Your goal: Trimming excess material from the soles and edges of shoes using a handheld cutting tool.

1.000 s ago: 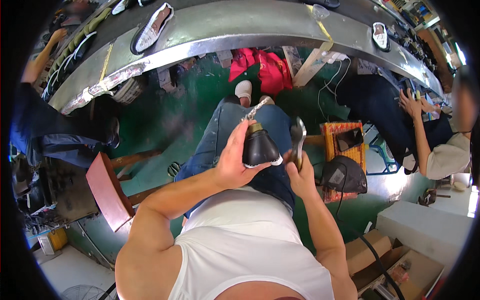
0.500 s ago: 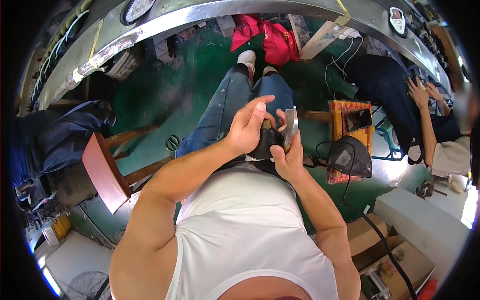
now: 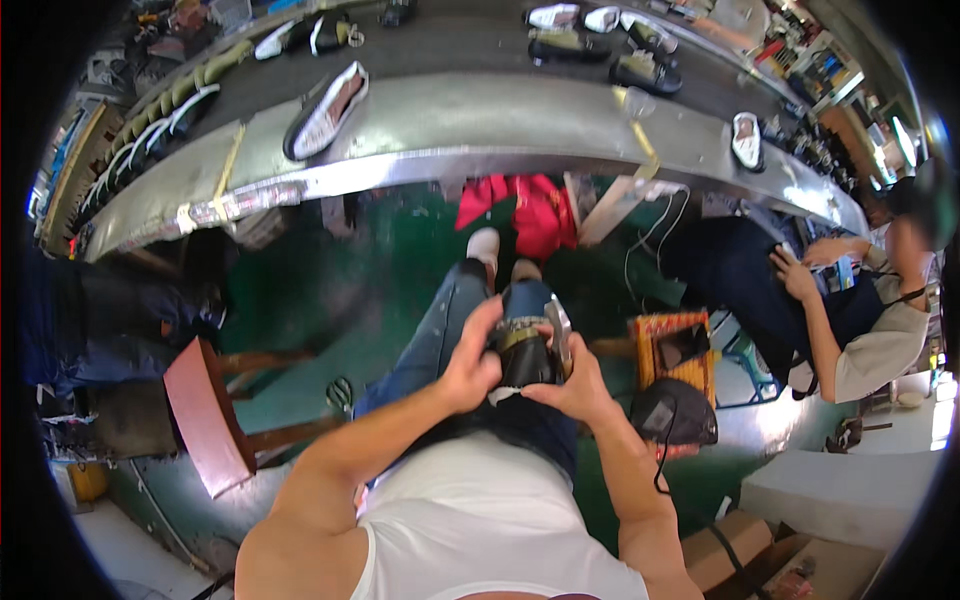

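1. Far left: row of pale shoe soles (image 3: 165, 120) lined up on a rack at the edge, pretty bent by the lens.
2. Lower left: reddish wooden stool (image 3: 205, 415) tipped on the green floor (image 3: 400, 260), with a pair of scissors (image 3: 338, 392) lying just beside one leg.
3. Above that: long metal conveyor bench (image 3: 480, 125) curving across the top, a single white shoe (image 3: 325, 110) resting sole-down on its left part, more dark and white shoes (image 3: 600, 35) further back, one small white shoe (image 3: 746, 140) toward the right end.
4. Dead centre, over the lap in jeans: black shoe (image 3: 525, 355) held up between both hands.
5. Left hand (image 3: 470, 365): wrapped round the left side of the shoe, fingers curled over its top, thumb underneath.
6. Right hand (image 3: 575, 385): cupping the shoe from the right and below, fingers pressed together against it, with a metal tool (image 3: 560, 335) standing upright by the fingertips. Can't tell exactly how the tool is gripped.
7. Behind the knees: red bag (image 3: 520, 210) slumped on the floor under the bench.
8. Right of the lap: orange crate (image 3: 672, 355) with something dark and flat lying in it, contents otherwise hard to make out.
9. Just below the crate: dark round thing (image 3: 672, 412) with a cable trailing off it.
10. Far right: another person (image 3: 860, 310) seated, hands together over a lap.
11. Bottom right: cardboard boxes (image 3: 750, 555), flaps shut, insides hidden.
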Demonstrator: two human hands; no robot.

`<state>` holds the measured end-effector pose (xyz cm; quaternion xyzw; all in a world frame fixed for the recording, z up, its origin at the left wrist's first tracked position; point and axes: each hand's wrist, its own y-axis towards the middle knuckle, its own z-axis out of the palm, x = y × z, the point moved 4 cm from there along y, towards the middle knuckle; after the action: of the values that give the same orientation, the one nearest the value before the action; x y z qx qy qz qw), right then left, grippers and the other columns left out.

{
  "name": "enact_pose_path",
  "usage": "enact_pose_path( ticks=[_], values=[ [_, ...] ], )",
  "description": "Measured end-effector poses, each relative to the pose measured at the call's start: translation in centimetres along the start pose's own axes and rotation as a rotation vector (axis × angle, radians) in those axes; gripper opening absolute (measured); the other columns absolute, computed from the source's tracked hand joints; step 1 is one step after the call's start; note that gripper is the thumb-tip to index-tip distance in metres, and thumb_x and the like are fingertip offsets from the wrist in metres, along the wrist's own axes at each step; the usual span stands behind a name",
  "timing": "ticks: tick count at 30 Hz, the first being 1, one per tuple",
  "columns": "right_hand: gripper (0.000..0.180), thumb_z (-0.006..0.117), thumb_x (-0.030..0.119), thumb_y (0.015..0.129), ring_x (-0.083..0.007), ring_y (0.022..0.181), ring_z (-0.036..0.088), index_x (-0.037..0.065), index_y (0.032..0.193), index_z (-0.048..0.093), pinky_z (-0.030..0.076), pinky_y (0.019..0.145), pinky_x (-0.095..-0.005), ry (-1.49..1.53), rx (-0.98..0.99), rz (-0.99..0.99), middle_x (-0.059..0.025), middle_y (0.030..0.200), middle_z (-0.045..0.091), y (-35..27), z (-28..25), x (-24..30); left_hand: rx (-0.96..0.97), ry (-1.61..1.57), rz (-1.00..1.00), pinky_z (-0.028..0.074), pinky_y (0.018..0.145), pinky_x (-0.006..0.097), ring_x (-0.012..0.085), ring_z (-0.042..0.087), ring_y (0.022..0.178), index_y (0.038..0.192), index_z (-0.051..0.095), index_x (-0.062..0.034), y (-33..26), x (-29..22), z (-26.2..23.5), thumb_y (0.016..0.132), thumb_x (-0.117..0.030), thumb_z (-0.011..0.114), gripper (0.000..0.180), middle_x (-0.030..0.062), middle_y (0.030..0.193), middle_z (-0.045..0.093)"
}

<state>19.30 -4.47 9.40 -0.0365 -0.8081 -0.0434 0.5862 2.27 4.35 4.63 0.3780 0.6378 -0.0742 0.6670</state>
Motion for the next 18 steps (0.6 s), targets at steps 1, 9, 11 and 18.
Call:
enact_pose_path(
  ticks=[1, 9, 11, 18],
  values=[
    [0.084, 0.091, 0.021, 0.063, -0.0220, 0.119, 0.056, 0.003, 0.132, 0.046, 0.043, 0.102, -0.0346, -0.051, -0.039, -0.012, -0.0121, 0.127, 0.059, 0.1, -0.2, -0.7, 0.188, 0.295, 0.092, 0.021, 0.118, 0.044, 0.0455, 0.022, 0.144, 0.149, 0.026, 0.0009, -1.2, -0.3, -0.1, 0.077, -0.037, 0.078, 0.097, 0.0280, 0.153, 0.023],
    [0.080, 0.090, 0.029, 0.063, -0.0201, 0.105, 0.061, -0.002, 0.124, 0.049, 0.048, 0.093, -0.0329, -0.050, -0.215, 0.214, -0.0136, 0.114, 0.062, 3.6, -1.2, -0.1, 0.093, 0.258, -0.339, 0.034, 0.111, 0.042, 0.0365, 0.043, 0.134, 0.149, 0.030, -0.0062, -0.1, 1.3, 0.7, 0.097, -0.033, 0.057, 0.065, 0.0246, 0.143, 0.041],
    [0.072, 0.086, 0.030, 0.072, -0.0175, 0.097, 0.062, -0.004, 0.122, 0.048, 0.051, 0.087, -0.0314, -0.088, -0.208, 0.152, -0.0115, 0.107, 0.063, 2.5, -0.1, -2.7, 0.000, 0.345, -0.431, 0.041, 0.104, 0.043, 0.0401, 0.054, 0.121, 0.143, 0.041, -0.0031, 0.5, 1.6, 0.6, 0.099, -0.044, 0.050, 0.061, 0.0276, 0.132, 0.053],
    [0.027, 0.061, 0.009, 0.092, -0.0200, 0.084, 0.065, -0.005, 0.114, 0.055, 0.057, 0.075, -0.0349, 0.399, -0.156, 0.628, -0.0111, 0.103, 0.064, -2.3, 3.6, -8.1, 0.154, 0.112, -0.759, 0.051, 0.082, 0.038, 0.0206, 0.065, 0.092, 0.117, 0.064, 0.0009, -2.0, 4.6, -0.4, 0.102, -0.033, 0.049, 0.040, 0.0146, 0.099, 0.070]
  ],
)
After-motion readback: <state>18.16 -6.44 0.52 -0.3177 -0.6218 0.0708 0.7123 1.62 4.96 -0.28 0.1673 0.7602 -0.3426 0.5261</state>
